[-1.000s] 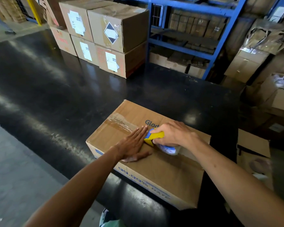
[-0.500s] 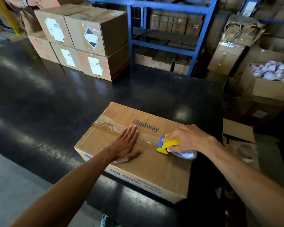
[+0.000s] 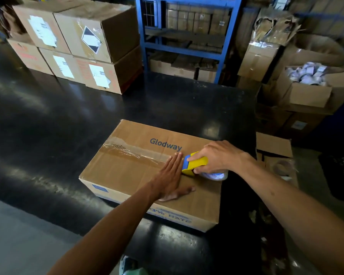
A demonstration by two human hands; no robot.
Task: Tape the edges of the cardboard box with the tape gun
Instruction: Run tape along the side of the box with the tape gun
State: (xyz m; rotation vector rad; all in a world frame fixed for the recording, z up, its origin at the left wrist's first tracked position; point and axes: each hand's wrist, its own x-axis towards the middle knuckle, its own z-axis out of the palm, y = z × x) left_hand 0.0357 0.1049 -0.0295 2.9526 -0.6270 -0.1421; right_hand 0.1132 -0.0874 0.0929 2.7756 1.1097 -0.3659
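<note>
A brown cardboard box (image 3: 127, 175) printed "Glodway" lies on the black table (image 3: 68, 120). Clear tape (image 3: 131, 152) runs along its top centre seam from the left edge. My left hand (image 3: 170, 176) lies flat on the box top, fingers together over the tape. My right hand (image 3: 216, 156) grips a yellow and blue tape gun (image 3: 195, 164) with a clear tape roll, pressed on the seam close to the box's right edge. The gun's front touches my left fingertips.
Stacked labelled cartons (image 3: 77, 42) stand at the table's far left. A blue metal rack (image 3: 187, 36) with boxes is behind. Open cartons (image 3: 306, 90) crowd the right, one with white rolls. A low carton (image 3: 274, 151) sits just right of the table.
The tape gun was drawn rightward along the seam, leaving more tape laid. My left hand slid right after it and now touches the gun's front.
</note>
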